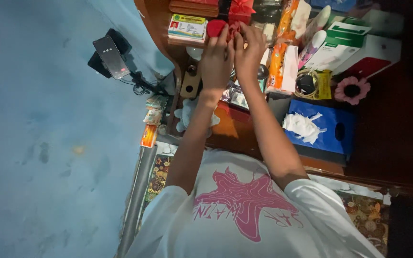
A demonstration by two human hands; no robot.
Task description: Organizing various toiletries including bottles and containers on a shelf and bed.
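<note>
while the head view looks down over a white shirt with a pink star print (244, 203), both bare arms reach forward to the far edge of a crowded wooden surface (230, 131). two hands are at work there, side by side and touching. the left hand (216, 59) has its grip pinching a small red round thing (214, 27), thumb and fingers closed on its lower edge. the right hand (249, 50) has its grip pressed together on a bit of red ribbon (233, 28) just beside the round thing; how much of it the fingers cover, i cannot tell. the red round thing is smooth, plain and bright, about fingertip-held, and sits at the top of the view in front of one red bow (241, 7) on a dark box.

counted around the hands: one card with a small photo (187, 26) just left of the round thing; two orange-and-white packets (283, 67) to the right of the right hand; one blue tissue box (321, 129) with white tissue poking out, near the right forearm; one pink fabric flower (352, 89) beyond it; one white-and-green carton (342, 43) behind the flower; one phone with a lit screen (112, 57) propped well apart to the left, against a blue wall (39, 134). a patterned mat (158, 177) shows below the surface.
</note>
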